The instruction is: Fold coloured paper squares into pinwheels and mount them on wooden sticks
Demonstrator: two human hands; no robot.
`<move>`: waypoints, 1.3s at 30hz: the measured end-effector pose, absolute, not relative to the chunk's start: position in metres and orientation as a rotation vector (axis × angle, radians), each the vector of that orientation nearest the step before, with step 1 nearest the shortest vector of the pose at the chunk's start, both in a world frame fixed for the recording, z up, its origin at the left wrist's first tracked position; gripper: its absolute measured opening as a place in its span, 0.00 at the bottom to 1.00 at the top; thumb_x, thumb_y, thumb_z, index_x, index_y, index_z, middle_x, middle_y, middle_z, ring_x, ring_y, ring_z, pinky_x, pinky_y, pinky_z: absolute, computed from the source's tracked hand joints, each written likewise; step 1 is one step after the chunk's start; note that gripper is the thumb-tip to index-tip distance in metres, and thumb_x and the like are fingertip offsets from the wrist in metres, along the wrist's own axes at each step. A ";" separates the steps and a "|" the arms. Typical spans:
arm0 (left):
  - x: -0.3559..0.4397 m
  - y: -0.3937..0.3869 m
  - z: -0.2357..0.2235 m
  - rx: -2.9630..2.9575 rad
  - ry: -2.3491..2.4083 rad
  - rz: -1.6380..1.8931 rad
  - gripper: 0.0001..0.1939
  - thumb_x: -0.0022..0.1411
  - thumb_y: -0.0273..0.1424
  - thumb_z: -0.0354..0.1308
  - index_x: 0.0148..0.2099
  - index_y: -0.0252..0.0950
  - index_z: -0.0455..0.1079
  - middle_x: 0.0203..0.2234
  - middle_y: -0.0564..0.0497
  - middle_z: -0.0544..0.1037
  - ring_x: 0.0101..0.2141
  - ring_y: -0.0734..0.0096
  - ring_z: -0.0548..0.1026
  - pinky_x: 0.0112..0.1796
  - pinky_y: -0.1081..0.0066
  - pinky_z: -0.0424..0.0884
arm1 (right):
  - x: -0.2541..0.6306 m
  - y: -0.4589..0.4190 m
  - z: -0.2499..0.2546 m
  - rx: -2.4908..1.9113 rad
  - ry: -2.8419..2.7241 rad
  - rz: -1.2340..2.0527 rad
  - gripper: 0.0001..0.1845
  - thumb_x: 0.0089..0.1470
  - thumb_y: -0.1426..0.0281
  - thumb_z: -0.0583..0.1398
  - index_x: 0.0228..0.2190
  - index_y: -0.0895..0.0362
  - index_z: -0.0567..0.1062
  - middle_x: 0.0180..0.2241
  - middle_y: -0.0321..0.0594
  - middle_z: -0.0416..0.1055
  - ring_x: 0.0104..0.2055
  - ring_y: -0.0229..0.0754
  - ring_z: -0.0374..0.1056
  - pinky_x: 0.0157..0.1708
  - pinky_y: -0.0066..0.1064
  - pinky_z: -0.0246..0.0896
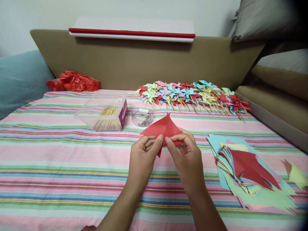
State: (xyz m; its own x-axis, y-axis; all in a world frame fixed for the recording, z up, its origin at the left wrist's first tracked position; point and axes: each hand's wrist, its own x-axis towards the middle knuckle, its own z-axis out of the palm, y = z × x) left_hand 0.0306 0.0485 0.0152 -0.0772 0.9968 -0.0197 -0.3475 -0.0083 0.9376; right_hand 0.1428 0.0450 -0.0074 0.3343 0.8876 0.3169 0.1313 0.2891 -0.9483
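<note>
A sheet of red paper [166, 126], cut at the corners and partly folded, is held up over the middle of the striped cloth. My left hand [146, 153] pinches its near left part between thumb and curled fingers. On the other side my right hand [186, 152] grips it, the thumb beside the left thumb near the centre. Just beyond the paper stands a small clear round container [141, 118] with shiny metal pins [146, 120] in it. Left of that is a clear plastic box [96, 110] holding many thin wooden sticks [109, 119].
Many finished paper pinwheels [189, 93] on sticks lie at the back right. A stack of cut coloured paper [247, 163] sits to the right, near a loose yellow piece [298, 175]. A red plastic bag [77, 81] rests at the back left, against the brown backboard [132, 65].
</note>
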 end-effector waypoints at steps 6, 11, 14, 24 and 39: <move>0.031 0.048 0.017 0.922 1.040 1.397 0.13 0.55 0.36 0.71 0.27 0.34 0.72 0.21 0.54 0.75 0.26 0.75 0.72 0.31 0.75 0.68 | 0.142 0.046 -0.008 -1.162 -1.129 0.698 0.08 0.54 0.63 0.66 0.31 0.54 0.76 0.46 0.44 0.68 0.50 0.50 0.70 0.45 0.41 0.71; 0.029 0.049 0.013 0.949 1.074 1.379 0.14 0.53 0.36 0.71 0.27 0.34 0.71 0.21 0.54 0.73 0.26 0.74 0.70 0.31 0.73 0.67 | 0.143 0.045 -0.007 -1.181 -1.146 0.667 0.08 0.54 0.63 0.66 0.30 0.53 0.76 0.44 0.44 0.69 0.49 0.50 0.70 0.46 0.42 0.70; 0.028 0.050 0.010 0.977 1.056 1.378 0.14 0.56 0.37 0.70 0.27 0.34 0.71 0.21 0.55 0.71 0.26 0.75 0.68 0.29 0.74 0.64 | 0.143 0.045 -0.007 -1.193 -1.156 0.657 0.08 0.54 0.62 0.66 0.29 0.53 0.76 0.44 0.44 0.70 0.52 0.51 0.70 0.48 0.43 0.70; 0.027 0.050 0.011 0.997 1.035 1.369 0.14 0.58 0.37 0.68 0.28 0.34 0.71 0.22 0.55 0.70 0.26 0.75 0.66 0.29 0.74 0.63 | 0.144 0.045 -0.007 -1.200 -1.187 0.651 0.08 0.55 0.62 0.65 0.30 0.53 0.76 0.44 0.45 0.70 0.56 0.53 0.67 0.50 0.44 0.70; 0.018 0.057 0.015 0.752 0.915 1.379 0.13 0.57 0.35 0.69 0.27 0.34 0.71 0.23 0.56 0.73 0.26 0.78 0.68 0.32 0.77 0.66 | 0.156 0.042 0.001 -1.118 -1.483 0.415 0.18 0.52 0.66 0.70 0.44 0.49 0.74 0.59 0.46 0.61 0.62 0.53 0.62 0.54 0.46 0.68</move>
